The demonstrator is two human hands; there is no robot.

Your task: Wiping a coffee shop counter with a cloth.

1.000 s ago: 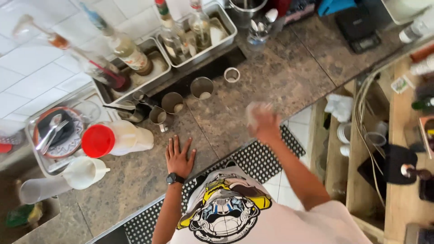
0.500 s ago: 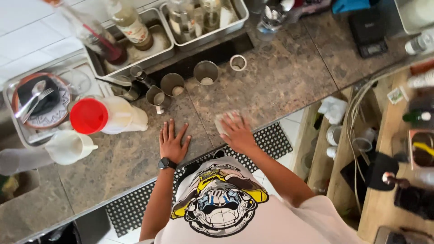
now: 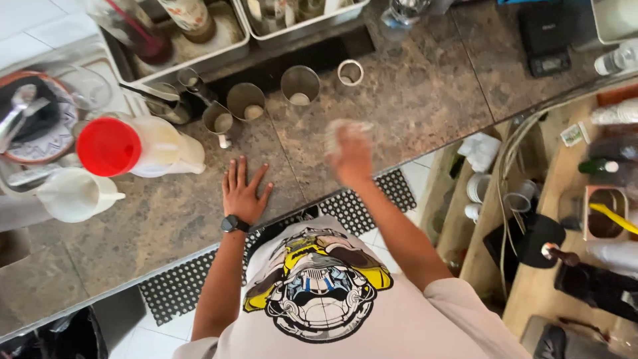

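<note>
A person in a printed T-shirt (image 3: 319, 292) leans over a mottled stone counter (image 3: 425, 100), seen from straight above. At the counter's nine o'clock edge stand a pale jug (image 3: 73, 194) and, lying beside it, a white bottle with a red cap (image 3: 133, 146); a tray of bar tools (image 3: 33, 119) sits just beyond them. The left hand (image 3: 242, 193) lies flat on the stone with its fingers spread, grasping nothing and bracing the body, a dark watch (image 3: 232, 224) on its wrist. At twelve o'clock from that hand, a row of small metal cups (image 3: 242, 103) stands along the rim of a sunken well, with a white ring-shaped piece (image 3: 350, 72) at the row's end. To the right, the right hand (image 3: 352, 156) is blurred with motion and appears closed on a pale cloth (image 3: 342, 133) pressed to the stone near the counter's front edge; the blur hides how tightly. Wiping well here would seem to call for keeping the cloth flat under the palm, sweeping in overlapping passes, staying clear of the cups at eleven o'clock so none tips, and leaving the braced hand planted for balance. At three o'clock, wooden shelving (image 3: 525, 219) holds cups and cables, well apart from the work.
</note>
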